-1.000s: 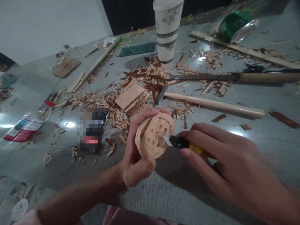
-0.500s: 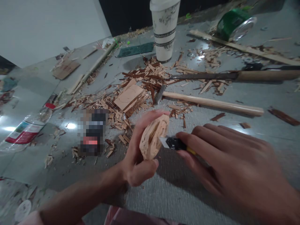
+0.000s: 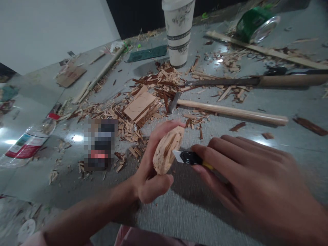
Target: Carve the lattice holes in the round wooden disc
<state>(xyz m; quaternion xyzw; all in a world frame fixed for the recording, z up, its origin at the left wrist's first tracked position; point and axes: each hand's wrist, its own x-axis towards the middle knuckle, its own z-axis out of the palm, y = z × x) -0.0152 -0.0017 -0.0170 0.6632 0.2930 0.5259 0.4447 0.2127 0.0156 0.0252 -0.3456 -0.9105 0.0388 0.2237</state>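
In the middle of the view, my left hand (image 3: pixel 153 174) grips a pale carved piece of wood (image 3: pixel 166 150) between the thumb and fingers. The wood is rounded, with a grooved face turned to the right. My right hand (image 3: pixel 246 174) is closed on a utility knife (image 3: pixel 192 158), black at the front with a yellow part at the fingers. Its short blade points left, its tip at the wood's edge; whether it touches I cannot tell. Behind the hands lies a hammer (image 3: pixel 230 111) with a light wooden handle. Beside its head are stacked wooden blocks (image 3: pixel 140 104).
Wood shavings (image 3: pixel 166 77) litter the table. A paper cup (image 3: pixel 178 34) stands at the back, and a green can (image 3: pixel 256 25) lies back right. A long wooden-handled tool (image 3: pixel 289 80) lies on the right. Left are a plastic bottle (image 3: pixel 32 140) and a blurred-out object (image 3: pixel 102 143).
The wood has turned slightly in my left hand, so its grooved face looks different. The knife has shifted very little. The rest of the scene has moved slightly with the camera.
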